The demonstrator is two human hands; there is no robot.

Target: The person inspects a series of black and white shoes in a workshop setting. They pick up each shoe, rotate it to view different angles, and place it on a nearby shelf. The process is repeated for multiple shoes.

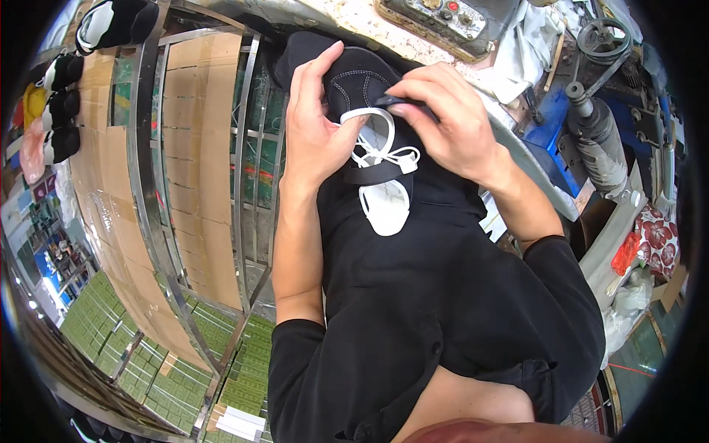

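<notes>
Nearest: shirt (384,310), loose and black, below the shoe. White tongue (385,214) points down at it; if it folds inward, it could end up creased.

Lace (402,158), white, is looped over the opening, just above the black strap (373,174). Risk: a loop catches on a finger, pulling the lace out of line.

Shoe (353,88), black with pale stitching, is in front of the torso, toe away; can't tell whether it rests on the lap. Left hand (314,134) is clamped on its left side, thumb by the opening. If that grip slackens, the shoe could twist or drop, as no other firm support shows.

Right hand (458,118) is close by, fingertips pinched on a thin dark piece (392,100) at the upper; can't tell what it is. Too hard a push or a slip there could mark the upper or pull the stitching; black on black makes a slip easy to miss.

Beyond: desk (354,26) near the toe, its worn edge a scuff risk if the shoe swings out.
</notes>
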